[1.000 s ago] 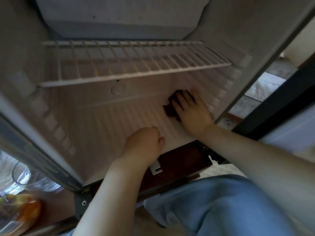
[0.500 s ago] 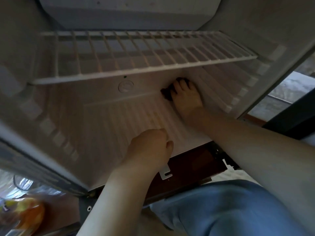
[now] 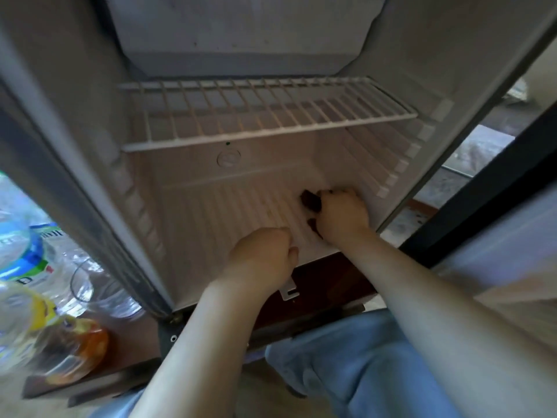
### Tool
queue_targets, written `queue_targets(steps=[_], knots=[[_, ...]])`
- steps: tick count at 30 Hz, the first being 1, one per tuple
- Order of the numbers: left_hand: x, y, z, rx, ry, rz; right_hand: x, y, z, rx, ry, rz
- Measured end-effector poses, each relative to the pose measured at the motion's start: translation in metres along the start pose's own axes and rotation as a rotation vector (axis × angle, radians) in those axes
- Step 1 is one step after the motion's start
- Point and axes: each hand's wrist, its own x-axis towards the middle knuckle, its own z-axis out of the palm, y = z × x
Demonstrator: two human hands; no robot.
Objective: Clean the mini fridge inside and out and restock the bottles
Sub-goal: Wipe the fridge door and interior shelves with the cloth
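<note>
Right hand [image 3: 342,214] is pulled back from the rear wall to the front right of the fridge floor, cloth [image 3: 310,200] with it. Fingers were flat on the cloth, now they curl over and grip it. Left hand [image 3: 262,254] has not moved: parked on the front lip of the floor at frame centre, fingers curled under in a loose fist, nothing visible in it.

Containers:
- Mini fridge [image 3: 211,212], open, fills the upper and middle frame. It holds one white wire shelf [image 3: 265,116] across the upper part. Below the shelf, the ribbed floor carries the dark cloth under the right hand, close to the right wall. One round plug [image 3: 229,159] sits on the back wall just under the shelf.
- Bottles are outside the fridge at the left edge of the frame. One clear bottle with a blue and green label [image 3: 27,251], contents look clear. One bottle with yellow and orange [image 3: 81,348] lower left, contents look orange. At least two; blur stops an exact count.
- One clear glass [image 3: 83,285] stands between them, just beside the fridge's left side. Cannot tell what is in it.

Count: two hands, one cloth, one shelf, one glass.

Blue-trousered leg [image 3: 361,372] is at lower right.
</note>
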Motion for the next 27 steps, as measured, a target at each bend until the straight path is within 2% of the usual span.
queue_targets(steps=[5,9,11,15,19,21,24,27], knots=[[-0.014,-0.007,-0.008,-0.029,0.042,-0.007,-0.030,-0.002,0.012,0.221,0.072,0.000],[-0.017,-0.016,-0.014,-0.037,0.086,-0.021,-0.022,-0.022,0.007,0.760,0.247,0.178],[-0.013,-0.021,-0.017,-0.033,0.122,-0.031,-0.010,-0.035,0.006,0.904,0.325,0.231],[0.003,-0.032,-0.021,-0.011,0.198,-0.056,0.023,-0.058,0.010,0.983,0.499,0.176],[0.020,-0.034,-0.021,-0.010,0.173,-0.089,0.052,-0.074,-0.008,1.059,0.831,0.168],[0.029,-0.031,-0.021,0.021,0.168,-0.094,0.069,-0.084,-0.020,1.030,0.935,0.080],[0.036,-0.029,-0.020,0.056,0.177,-0.104,0.086,-0.095,-0.013,0.950,0.870,-0.083],[0.037,-0.030,-0.019,0.055,0.187,-0.120,0.085,-0.098,0.025,0.861,0.639,-0.102]])
